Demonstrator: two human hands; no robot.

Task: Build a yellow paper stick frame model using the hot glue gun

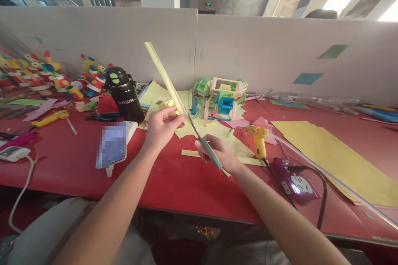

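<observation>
**Cutting the yellow strip**

Over the red table, our right hand gripped the scissors, blades at the strip's base. Beyond the scissors, our left hand pinched the yellow paper strip upright. We judged cutting underway; steady feeding came next.

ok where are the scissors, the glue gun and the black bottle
scissors point(207, 148), head view, on the green handle in the right hand
glue gun point(258, 138), head view, on its yellow body
black bottle point(127, 98), head view, on its side by the lettering
</observation>
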